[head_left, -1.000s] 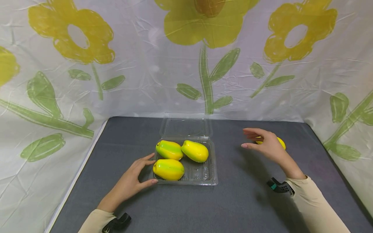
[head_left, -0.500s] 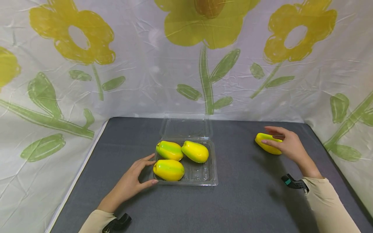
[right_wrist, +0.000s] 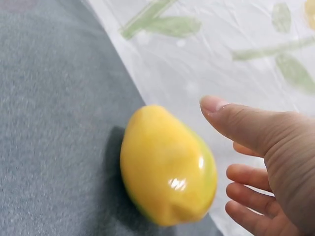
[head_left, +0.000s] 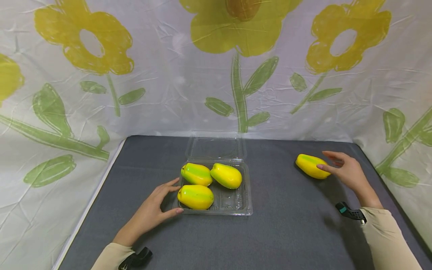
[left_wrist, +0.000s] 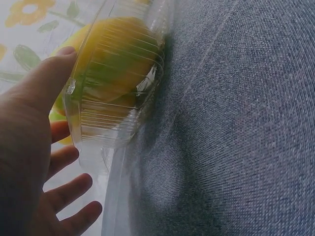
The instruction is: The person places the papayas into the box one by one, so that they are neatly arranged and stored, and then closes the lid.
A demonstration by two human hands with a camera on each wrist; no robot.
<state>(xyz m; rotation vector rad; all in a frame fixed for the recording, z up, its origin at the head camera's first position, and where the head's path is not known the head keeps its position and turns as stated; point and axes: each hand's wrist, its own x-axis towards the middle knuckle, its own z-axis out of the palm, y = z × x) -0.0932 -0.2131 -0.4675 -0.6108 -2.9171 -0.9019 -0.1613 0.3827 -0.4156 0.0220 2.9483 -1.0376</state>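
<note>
A clear plastic clamshell box lies with its lid folded back. In it are three yellow-green papayas: one at back left, one at back right and one in front. My left hand is at the box's left side, thumb and fingers spread along the rim; in the left wrist view its thumb touches the rim. To the right, another papaya rests on the cloth. My right hand hovers at its right end, fingers loosely bent; the right wrist view shows a gap between thumb and papaya.
A dark grey cloth covers the table. Behind and at both sides hangs a white curtain with yellow flowers and green leaves. Each wrist wears a dark strap, the right one below a beige sleeve.
My right hand has moved right, from in front of the lone papaya to its right end, so more of that papaya shows. The left hand and the box have stayed put.
</note>
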